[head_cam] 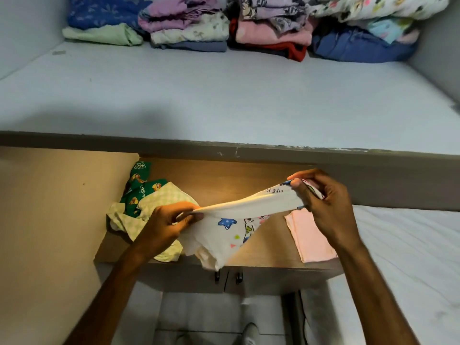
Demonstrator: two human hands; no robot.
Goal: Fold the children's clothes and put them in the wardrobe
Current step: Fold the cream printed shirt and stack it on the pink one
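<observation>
A white children's garment with a blue star and colourful prints hangs stretched between both hands above a wooden ledge. My left hand pinches its left edge; my right hand grips the other end, held higher. On the ledge's left lies a heap of unfolded clothes: a green printed piece and a pale green checked one. A folded pink garment rests on the ledge at the right. Stacks of folded clothes line the back of the grey wardrobe shelf.
The shelf's front edge runs across the middle. A beige wall stands at the left and a white mattress at the right. Cabinet doors with dark handles sit below the ledge; tiled floor beneath.
</observation>
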